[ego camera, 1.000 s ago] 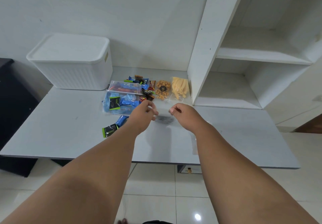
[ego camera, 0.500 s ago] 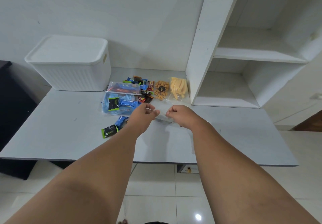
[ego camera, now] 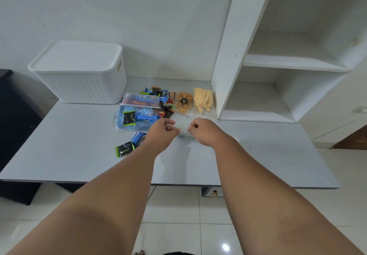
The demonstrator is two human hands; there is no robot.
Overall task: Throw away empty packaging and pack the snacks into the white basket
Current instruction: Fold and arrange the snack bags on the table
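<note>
Over grey table [ego camera: 79, 155], clear flimsy bag [ego camera: 183, 131], pinched

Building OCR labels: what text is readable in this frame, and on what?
"extar", roughly, partly hidden: dark wrapper.
Too blurred to read: blue wrappers, red wrapper, green-black packet, nut bag's round label.
No print visible: clear bag.

A dark wrapper [ego camera: 167, 105] just beyond the left hand [ego camera: 161, 133] bears white letters reading roughly "extor". Print on the blue wrappers [ego camera: 146, 116], the red bar [ego camera: 171, 97] and the nut bag's [ego camera: 181, 96] black label [ego camera: 183, 101] is too small to read.
</note>
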